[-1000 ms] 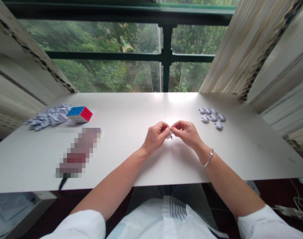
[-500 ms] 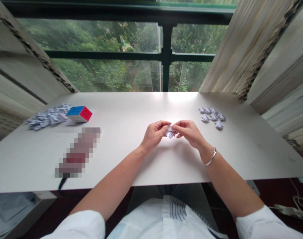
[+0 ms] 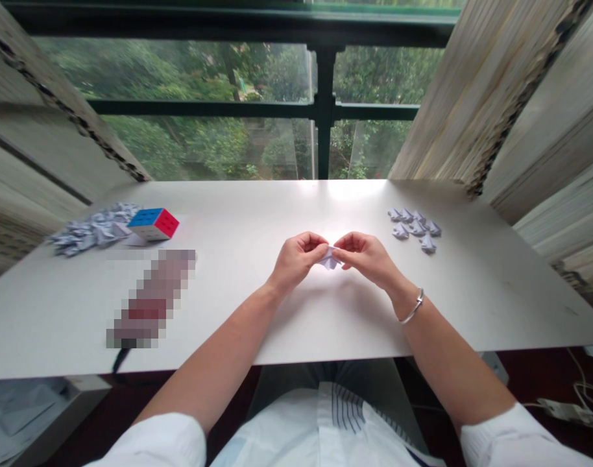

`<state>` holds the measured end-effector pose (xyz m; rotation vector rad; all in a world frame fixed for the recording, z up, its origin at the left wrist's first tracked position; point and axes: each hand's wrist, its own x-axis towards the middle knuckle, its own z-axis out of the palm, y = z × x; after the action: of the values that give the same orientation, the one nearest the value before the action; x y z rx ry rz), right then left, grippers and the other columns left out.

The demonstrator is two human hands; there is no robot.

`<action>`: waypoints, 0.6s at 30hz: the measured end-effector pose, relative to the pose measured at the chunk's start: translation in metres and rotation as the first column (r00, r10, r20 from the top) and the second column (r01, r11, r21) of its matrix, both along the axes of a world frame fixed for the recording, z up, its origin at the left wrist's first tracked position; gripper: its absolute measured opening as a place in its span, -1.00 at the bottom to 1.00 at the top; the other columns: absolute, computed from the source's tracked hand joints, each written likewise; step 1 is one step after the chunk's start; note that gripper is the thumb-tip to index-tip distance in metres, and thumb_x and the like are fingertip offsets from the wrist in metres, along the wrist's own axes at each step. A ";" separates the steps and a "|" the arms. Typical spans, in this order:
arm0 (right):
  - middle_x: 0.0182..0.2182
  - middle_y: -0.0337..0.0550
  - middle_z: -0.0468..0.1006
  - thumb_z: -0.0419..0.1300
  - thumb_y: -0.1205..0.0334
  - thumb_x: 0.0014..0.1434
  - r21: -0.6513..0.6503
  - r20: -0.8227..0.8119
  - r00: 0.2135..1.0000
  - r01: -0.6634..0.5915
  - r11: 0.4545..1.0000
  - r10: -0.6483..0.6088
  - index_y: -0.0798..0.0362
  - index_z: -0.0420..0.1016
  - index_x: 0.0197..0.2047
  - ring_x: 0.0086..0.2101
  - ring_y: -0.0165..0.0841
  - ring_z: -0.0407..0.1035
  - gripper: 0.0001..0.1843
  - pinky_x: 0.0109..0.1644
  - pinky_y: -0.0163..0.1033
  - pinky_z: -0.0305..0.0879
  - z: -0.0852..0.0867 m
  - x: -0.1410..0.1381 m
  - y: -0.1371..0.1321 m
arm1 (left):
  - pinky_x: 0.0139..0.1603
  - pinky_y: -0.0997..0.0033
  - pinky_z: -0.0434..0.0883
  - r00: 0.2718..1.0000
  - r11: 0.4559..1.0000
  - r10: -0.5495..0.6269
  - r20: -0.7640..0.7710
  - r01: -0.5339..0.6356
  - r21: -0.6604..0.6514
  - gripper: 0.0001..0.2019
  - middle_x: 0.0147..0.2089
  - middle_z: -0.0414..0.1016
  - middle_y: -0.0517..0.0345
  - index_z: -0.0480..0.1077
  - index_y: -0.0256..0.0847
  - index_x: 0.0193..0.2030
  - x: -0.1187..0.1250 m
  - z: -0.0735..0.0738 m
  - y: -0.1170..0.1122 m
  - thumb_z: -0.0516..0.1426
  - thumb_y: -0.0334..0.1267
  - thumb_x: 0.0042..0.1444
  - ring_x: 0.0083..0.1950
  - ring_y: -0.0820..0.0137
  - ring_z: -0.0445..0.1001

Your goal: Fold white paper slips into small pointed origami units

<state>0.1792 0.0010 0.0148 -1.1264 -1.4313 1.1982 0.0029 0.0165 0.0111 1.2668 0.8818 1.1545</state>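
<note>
Between my two hands, over the middle of the desk, is a small folded white paper piece [image 3: 330, 259]. My left hand [image 3: 299, 259] pinches its left side between thumb and fingers. On the opposite side, my right hand [image 3: 362, 255] grips the paper the same way, a silver bangle on that wrist. The fingers cover part of the folds. To the right lies a group of similar folded paper pieces [image 3: 417, 227], apart from my hands. A larger heap of folded paper pieces [image 3: 95, 228] sits at the far left.
A puzzle cube [image 3: 155, 224] with blue, red and white faces stands beside the heap. Nearer me lies a blurred-out long object [image 3: 153, 298] with a dark strap. The white desk [image 3: 238, 214] ends at a window, with curtains [image 3: 437, 97] on both sides.
The fingers of both hands have shifted their pinch, the thumbs now lying more over the paper's top. The paper has turned slightly and looks wider and flatter.
</note>
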 end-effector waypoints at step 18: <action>-0.36 -0.17 0.53 0.30 0.12 0.17 0.497 0.148 0.983 0.018 0.867 -0.105 0.01 0.54 -0.13 -0.39 -0.42 0.44 -0.78 -0.45 -0.36 0.39 -0.002 0.001 -0.002 | -0.21 0.33 0.52 0.997 0.995 -0.019 0.077 0.012 0.097 -0.76 -0.33 0.62 0.08 0.58 -0.29 -0.30 -0.002 0.004 -0.002 0.41 -0.22 -0.09 -0.32 0.38 0.56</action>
<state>0.1804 -0.0012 0.0131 -0.9151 -1.6951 0.6366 0.0007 0.0142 0.0149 1.2958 0.7651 1.2386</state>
